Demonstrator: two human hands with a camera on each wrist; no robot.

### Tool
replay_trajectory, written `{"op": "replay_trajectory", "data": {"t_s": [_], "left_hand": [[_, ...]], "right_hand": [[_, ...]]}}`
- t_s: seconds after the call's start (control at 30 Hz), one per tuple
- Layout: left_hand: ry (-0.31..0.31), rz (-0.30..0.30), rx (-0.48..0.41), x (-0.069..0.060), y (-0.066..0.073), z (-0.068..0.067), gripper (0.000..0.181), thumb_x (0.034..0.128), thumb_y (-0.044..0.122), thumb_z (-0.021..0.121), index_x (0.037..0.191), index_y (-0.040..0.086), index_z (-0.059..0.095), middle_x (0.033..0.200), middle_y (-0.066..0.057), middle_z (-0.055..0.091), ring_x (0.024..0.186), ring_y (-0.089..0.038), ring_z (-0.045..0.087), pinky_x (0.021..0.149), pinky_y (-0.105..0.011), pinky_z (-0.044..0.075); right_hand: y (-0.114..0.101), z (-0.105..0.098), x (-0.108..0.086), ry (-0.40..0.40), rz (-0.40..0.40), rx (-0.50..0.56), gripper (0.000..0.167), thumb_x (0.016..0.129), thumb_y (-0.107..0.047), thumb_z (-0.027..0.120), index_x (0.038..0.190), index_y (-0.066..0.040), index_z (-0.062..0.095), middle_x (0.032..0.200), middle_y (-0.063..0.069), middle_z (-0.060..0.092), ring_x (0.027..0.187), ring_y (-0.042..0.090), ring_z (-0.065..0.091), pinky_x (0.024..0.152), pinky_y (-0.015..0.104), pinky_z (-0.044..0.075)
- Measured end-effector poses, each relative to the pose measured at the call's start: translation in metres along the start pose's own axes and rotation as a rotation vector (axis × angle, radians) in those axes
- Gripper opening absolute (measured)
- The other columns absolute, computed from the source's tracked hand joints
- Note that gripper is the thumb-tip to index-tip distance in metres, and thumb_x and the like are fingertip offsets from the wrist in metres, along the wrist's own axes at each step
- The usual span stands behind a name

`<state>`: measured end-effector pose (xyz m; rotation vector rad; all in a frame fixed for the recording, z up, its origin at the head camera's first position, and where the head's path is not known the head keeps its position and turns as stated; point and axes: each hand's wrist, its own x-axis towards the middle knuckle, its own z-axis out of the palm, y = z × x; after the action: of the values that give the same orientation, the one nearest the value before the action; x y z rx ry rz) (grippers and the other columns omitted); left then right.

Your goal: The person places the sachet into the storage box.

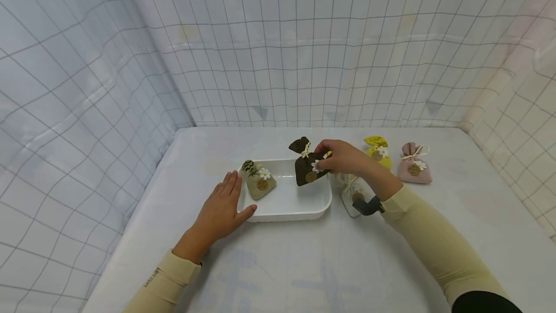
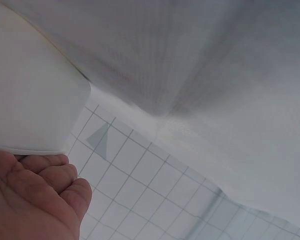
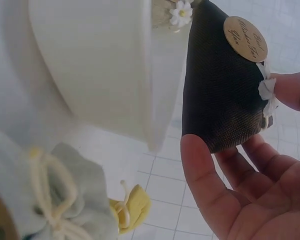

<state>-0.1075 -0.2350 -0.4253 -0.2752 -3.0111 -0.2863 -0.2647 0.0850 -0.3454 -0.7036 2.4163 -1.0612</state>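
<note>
Nearest me on the bench, the left grip lies open along the tray's left end, fingers straight, thumb over the near rim — steadying it, I'd judge. The pale bag sits just right of the tray, half hidden under the right wrist. In the tray's left end lies the green bag, neck toward the far corner, which leaves the rest of the floor free. The right grip pinches the brown bag by its side above the tray's right half, thumb at the flower; held so, the tied neck stays unsqueezed. Farther right, the yellow bag and pink bag lie apart — probably spaced for easy picking. Behind hangs checked cloth.
</note>
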Motion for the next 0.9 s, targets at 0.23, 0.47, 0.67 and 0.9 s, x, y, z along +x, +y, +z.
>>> {"op": "replay_trajectory", "data": {"t_s": [0.23, 0.47, 0.67, 0.9], "left_hand": [[-0.002, -0.004, 0.003, 0.000, 0.000, -0.001, 0.096, 0.0962, 0.064, 0.046, 0.154, -0.008, 0.020, 0.162, -0.022, 0.015, 0.150, -0.035, 0.011, 0.117, -0.053, 0.019], [0.007, 0.000, 0.001, 0.000, 0.000, -0.001, 0.096, 0.0959, 0.065, 0.046, 0.154, -0.008, 0.022, 0.162, -0.022, 0.016, 0.150, -0.035, 0.012, 0.117, -0.053, 0.020], [0.013, 0.008, 0.006, 0.000, -0.001, -0.001, 0.097, 0.0958, 0.067, 0.044, 0.153, -0.008, 0.022, 0.162, -0.023, 0.017, 0.150, -0.036, 0.013, 0.117, -0.054, 0.021], [0.015, 0.005, 0.002, -0.001, 0.002, -0.002, 0.096, 0.0952, 0.063, 0.050, 0.153, -0.009, 0.024, 0.161, -0.023, 0.017, 0.149, -0.036, 0.014, 0.117, -0.054, 0.021]], "right_hand": [[-0.012, 0.005, 0.013, -0.074, -0.032, -0.021, 0.034, 0.086, -0.018, 0.073, 0.116, -0.008, 0.061, 0.113, 0.008, 0.061, 0.085, 0.019, 0.062, 0.070, 0.031, 0.056], [-0.025, 0.013, 0.027, -0.137, -0.056, -0.051, 0.032, 0.085, -0.018, 0.075, 0.113, -0.008, 0.061, 0.114, 0.007, 0.061, 0.084, 0.019, 0.061, 0.068, 0.032, 0.056], [-0.030, 0.021, 0.038, -0.155, -0.043, -0.049, 0.032, 0.084, -0.017, 0.075, 0.110, -0.008, 0.061, 0.110, 0.006, 0.061, 0.082, 0.018, 0.061, 0.067, 0.031, 0.056], [-0.030, 0.029, 0.046, -0.158, -0.035, -0.054, 0.029, 0.085, -0.016, 0.075, 0.109, -0.008, 0.061, 0.107, 0.006, 0.061, 0.081, 0.018, 0.058, 0.064, 0.030, 0.053]]}}
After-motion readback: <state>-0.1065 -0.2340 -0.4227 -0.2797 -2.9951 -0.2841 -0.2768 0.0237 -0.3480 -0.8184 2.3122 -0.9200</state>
